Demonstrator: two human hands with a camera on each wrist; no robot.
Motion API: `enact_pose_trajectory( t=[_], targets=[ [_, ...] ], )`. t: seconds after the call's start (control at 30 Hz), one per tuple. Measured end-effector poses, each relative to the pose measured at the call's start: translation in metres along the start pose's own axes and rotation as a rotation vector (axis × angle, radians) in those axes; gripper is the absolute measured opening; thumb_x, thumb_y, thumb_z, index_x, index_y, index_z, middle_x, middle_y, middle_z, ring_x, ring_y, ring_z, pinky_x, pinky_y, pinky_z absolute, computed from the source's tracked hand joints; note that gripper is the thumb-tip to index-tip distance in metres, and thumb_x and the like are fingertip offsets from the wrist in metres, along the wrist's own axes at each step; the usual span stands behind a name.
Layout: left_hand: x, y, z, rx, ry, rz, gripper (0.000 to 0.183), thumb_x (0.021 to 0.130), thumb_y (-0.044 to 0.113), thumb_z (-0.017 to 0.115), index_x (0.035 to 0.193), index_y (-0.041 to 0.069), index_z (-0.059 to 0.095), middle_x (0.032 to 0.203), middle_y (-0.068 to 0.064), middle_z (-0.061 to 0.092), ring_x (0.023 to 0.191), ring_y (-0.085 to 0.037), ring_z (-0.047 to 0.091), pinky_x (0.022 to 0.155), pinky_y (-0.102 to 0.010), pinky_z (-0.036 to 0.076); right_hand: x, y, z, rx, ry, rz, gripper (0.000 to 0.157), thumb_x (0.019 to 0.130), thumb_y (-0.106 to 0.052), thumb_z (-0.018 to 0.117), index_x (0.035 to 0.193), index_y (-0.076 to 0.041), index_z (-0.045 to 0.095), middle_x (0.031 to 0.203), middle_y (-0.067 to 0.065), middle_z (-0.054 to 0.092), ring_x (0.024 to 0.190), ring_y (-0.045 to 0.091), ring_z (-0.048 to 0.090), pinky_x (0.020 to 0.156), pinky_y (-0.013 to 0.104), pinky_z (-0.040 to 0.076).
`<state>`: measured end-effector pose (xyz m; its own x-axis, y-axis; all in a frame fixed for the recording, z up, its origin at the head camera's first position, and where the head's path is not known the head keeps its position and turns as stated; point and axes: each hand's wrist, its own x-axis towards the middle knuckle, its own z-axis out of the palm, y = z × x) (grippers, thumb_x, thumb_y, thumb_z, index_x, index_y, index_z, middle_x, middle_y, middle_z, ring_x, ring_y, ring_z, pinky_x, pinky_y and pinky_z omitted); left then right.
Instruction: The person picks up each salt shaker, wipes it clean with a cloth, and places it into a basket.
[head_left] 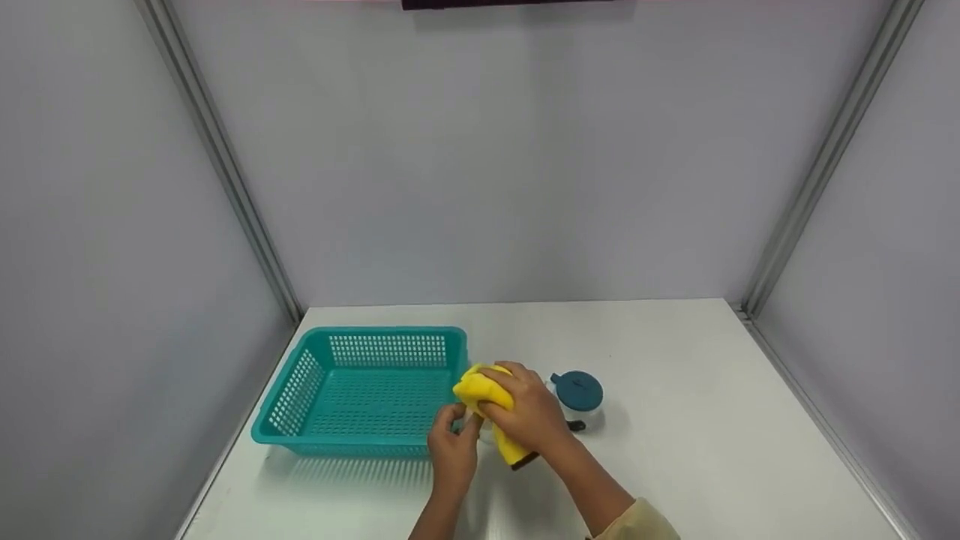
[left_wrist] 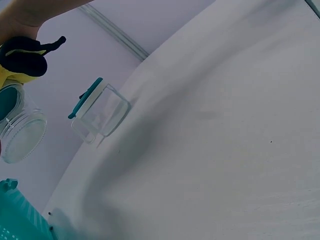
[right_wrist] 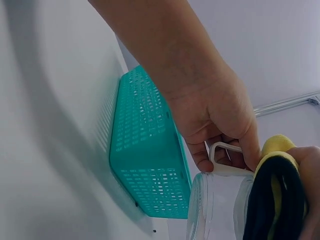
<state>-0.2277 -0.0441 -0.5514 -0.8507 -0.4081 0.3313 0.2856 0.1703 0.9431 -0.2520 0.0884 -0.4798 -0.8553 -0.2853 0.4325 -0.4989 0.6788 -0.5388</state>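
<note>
- On the white table (head_left: 697, 420), the work is set out near its middle and left; wiping is judged to be under way, not finished.
- The teal basket (head_left: 360, 448) is placed left of the hands, with its right end close beside them. Neither jar has been set inside it.
- By the right hand (head_left: 529, 409), the cloth is gripped, fingers on one side and thumb on the other, and is held against the jar. By the left hand (head_left: 454, 450), the jar's handle is pinched between thumb and curled fingers.
- The clear jar (right_wrist: 217, 207) is held between the two hands, just beside the basket's near right corner, and appears to be raised off the table. Its base is left uncovered; how much has been wiped cannot be told.
- The lidded jar (left_wrist: 105, 112) is stood upright on the table, to the right of the hands, and is touched by neither. Whether it has been wiped already or is left to do cannot be told.
- The yellow cloth (head_left: 484, 391), dark-edged, is bunched over one end of the held jar; what is covered there is hidden.
- The white handle (right_wrist: 227, 170) is seen most plainly from the right wrist.
</note>
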Motion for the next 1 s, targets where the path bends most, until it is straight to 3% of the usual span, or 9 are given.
enact_pose_trajectory(
  t=[0.3,0.6,1.0],
  targets=[
    [-0.001,0.000,-0.003,-0.024,-0.034,0.042,0.008,0.091,0.023,0.072,0.094,0.017,0.068,0.089,0.002,0.061,0.072,-0.025,0.055,0.057,-0.025,0.049,0.003,0.000,-0.001,0.050,-0.005,0.054,0.045,0.090,-0.040,0.069,0.133,-0.033,0.061,0.134,0.001,0.059,0.108,0.020,0.059,0.087,0.039,0.052],
    [-0.004,0.000,-0.004,-0.038,-0.044,-0.021,0.008,0.092,0.022,0.070,0.098,0.016,0.068,0.093,0.001,0.063,0.080,-0.019,0.058,0.064,-0.027,0.052,0.006,0.003,0.003,0.055,-0.014,0.081,0.043,0.091,-0.042,0.067,0.133,-0.031,0.062,0.131,0.000,0.060,0.106,0.019,0.059,0.088,0.039,0.053],
    [-0.005,-0.004,-0.003,-0.048,-0.065,0.007,0.018,0.091,0.030,0.072,0.099,0.015,0.068,0.095,0.001,0.063,0.081,-0.019,0.059,0.062,-0.027,0.051,0.009,0.010,0.004,0.115,-0.027,0.140,0.044,0.092,-0.050,0.064,0.132,-0.031,0.061,0.129,-0.004,0.061,0.101,0.015,0.060,0.090,0.039,0.053]
  ],
)
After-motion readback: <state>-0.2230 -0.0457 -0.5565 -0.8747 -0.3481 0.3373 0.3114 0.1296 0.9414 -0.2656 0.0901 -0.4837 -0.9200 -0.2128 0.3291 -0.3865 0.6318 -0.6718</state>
